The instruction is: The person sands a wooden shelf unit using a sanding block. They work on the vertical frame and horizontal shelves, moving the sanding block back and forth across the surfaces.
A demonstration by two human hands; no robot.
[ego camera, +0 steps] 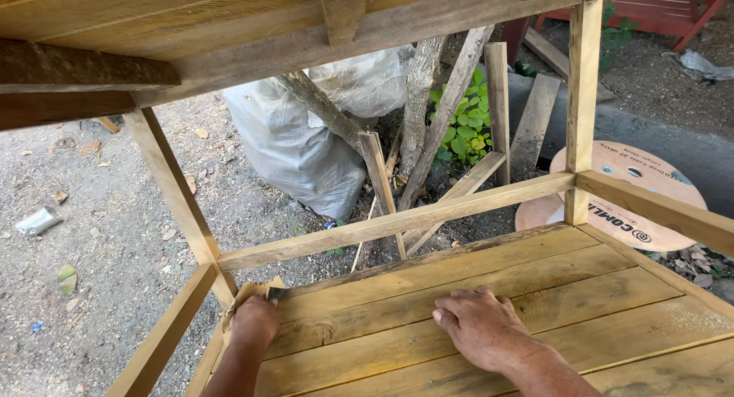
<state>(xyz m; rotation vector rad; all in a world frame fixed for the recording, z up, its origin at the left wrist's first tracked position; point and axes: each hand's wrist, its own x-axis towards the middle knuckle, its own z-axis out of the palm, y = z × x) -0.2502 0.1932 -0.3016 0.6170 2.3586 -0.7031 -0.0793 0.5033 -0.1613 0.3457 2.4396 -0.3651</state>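
Here, head view:
Left hand (254, 320): closed on a folded tan sheet of sandpaper (256, 290), pressed at the far-left corner of the shelf (535, 290), beside the left post (176, 190).
Right hand (482, 324): open, flat, palm down on the shelf planks, holding nothing.
Disc (650, 198): round, pale wood with dark print and small holes, on the ground past the right post (582, 99).
Sack (298, 148): grey-white plastic, slumped against a tree trunk (419, 99), behind the rail (397, 221).
Scraps: a crushed silvery wrapper (37, 221) at far left.
Surface: yellowish boards, rough-grained.
Surroundings: outdoors, gravelly dirt, loose planks, green leaves (466, 125).
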